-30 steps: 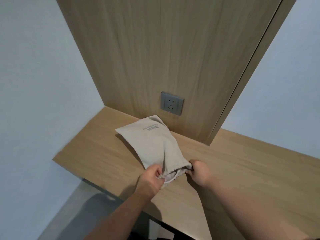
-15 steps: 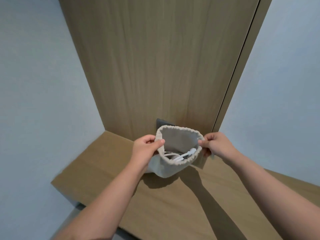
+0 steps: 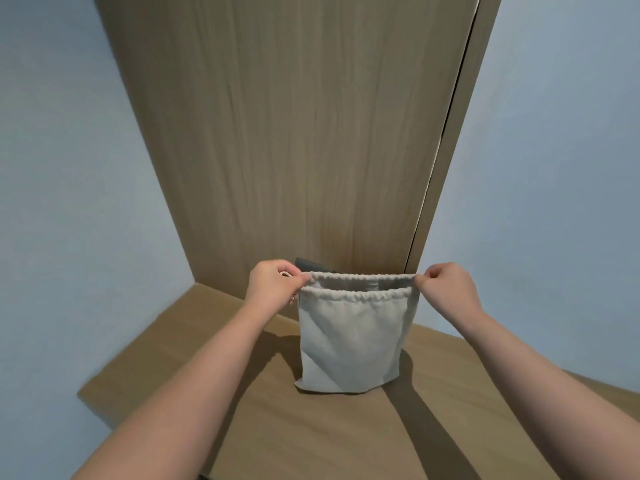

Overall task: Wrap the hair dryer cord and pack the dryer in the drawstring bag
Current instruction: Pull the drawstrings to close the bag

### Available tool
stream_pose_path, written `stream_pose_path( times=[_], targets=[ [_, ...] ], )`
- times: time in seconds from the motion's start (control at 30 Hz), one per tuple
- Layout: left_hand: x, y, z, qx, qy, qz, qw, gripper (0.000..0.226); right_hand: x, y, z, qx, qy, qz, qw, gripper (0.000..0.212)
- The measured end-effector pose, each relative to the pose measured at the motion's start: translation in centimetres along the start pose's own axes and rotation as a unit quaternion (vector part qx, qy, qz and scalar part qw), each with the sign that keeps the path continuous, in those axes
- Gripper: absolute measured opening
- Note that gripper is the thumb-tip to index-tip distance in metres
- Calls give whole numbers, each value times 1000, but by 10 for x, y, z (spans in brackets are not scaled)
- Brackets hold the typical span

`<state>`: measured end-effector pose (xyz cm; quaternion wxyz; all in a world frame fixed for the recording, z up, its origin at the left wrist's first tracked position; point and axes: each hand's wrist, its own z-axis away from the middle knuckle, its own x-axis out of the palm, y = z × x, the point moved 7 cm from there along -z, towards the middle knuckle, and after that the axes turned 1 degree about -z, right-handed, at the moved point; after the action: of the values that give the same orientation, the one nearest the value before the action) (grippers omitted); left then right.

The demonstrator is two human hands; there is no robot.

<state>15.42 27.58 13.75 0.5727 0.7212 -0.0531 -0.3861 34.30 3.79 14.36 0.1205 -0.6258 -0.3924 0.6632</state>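
A beige drawstring bag [image 3: 351, 336] stands upright on the wooden table [image 3: 311, 427], its bottom resting on the surface. My left hand [image 3: 273, 285] pinches the left end of the gathered top edge. My right hand [image 3: 446, 287] pinches the right end. The mouth is stretched flat and wide between them, nearly closed. The hair dryer and its cord are hidden inside the bag.
A tall wooden panel [image 3: 294, 133] rises behind the bag, with a grey wall socket [image 3: 308, 264] just showing over the bag's rim. Pale blue walls flank both sides. The table's left edge [image 3: 138, 344] drops off near my left forearm.
The bag lay flat a second ago, then was lifted with its mouth round and white cord showing inside. Now my hands have pulled apart, stretching the mouth flat and hiding the contents.
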Motion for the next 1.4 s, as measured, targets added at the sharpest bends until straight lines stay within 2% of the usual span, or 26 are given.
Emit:
stream_pose_path(
  times=[0.1, 0.17, 0.2, 0.3, 0.37, 0.4, 0.43, 0.47, 0.53, 0.57, 0.67, 0.8, 0.87, 1.0, 1.1, 1.13, 1.23, 1.33, 1.4],
  targets=[
    [7, 5, 0, -16, -25, 14, 999, 18, 0, 2, 0, -37, 1, 41, 998, 21],
    [10, 9, 0, -15, -34, 13, 999, 16, 5, -9, 5, -112, -31, 66, 991, 17],
    [11, 10, 1, -13, -36, 7, 999, 15, 8, -19, 11, -176, -54, 90, 979, 27],
    [16, 13, 2, 3, -57, -1, 998, 16, 25, -51, 37, -347, -134, 210, 904, 87],
    [23, 18, 3, 21, -86, -5, 996, 17, 43, -63, 46, -376, -185, 255, 871, 112],
    [26, 21, 4, 32, -100, -10, 994, 17, 52, -67, 46, -372, -203, 268, 865, 115],
    [29, 23, 6, 42, -112, -19, 993, 17, 59, -69, 43, -365, -210, 279, 863, 110],
    [31, 26, 7, 51, -122, -29, 991, 17, 65, -71, 39, -358, -212, 280, 865, 93],
    [31, 26, 10, 63, -138, -42, 988, 15, 68, -73, 29, -345, -201, 266, 878, 36],
    [29, 25, 11, 67, -149, -41, 986, 11, 69, -72, 25, -338, -193, 255, 885, 21],
    [19, 18, 10, 68, -179, -34, 981, 10, 70, -63, 19, -324, -181, 228, 900, 19],
    [4, 17, 8, 77, -189, -112, 973, 21, 68, -59, 19, -315, -185, 221, 904, 21],
    [-13, 24, 2, 96, -145, -118, 978, 22, 63, -60, 20, -323, -184, 236, 898, 24],
    [-44, 29, -11, 115, -17, -97, 989, 21, 54, -63, 18, -314, -160, 209, 912, 39],
    [-37, 19, -5, 131, 30, -205, 970, 8, 60, -68, 25, -321, -168, 200, 910, 29],
    [-36, 18, 3, 150, 59, -235, 959, 11, 63, -69, 28, -325, -167, 195, 910, 26],
    [-30, 19, 39, 211, 123, -199, 949, 13, 66, -67, 31, -320, -149, 166, 921, 25],
    [8, 0, 64, 151, 15, -234, 960, 35, 69, -67, 34, -325, -147, 163, 920, 25],
    [26, -12, 65, 98, -46, -190, 976, 37, 71, -69, 38, -337, -152, 165, 914, 24]
  ],
)
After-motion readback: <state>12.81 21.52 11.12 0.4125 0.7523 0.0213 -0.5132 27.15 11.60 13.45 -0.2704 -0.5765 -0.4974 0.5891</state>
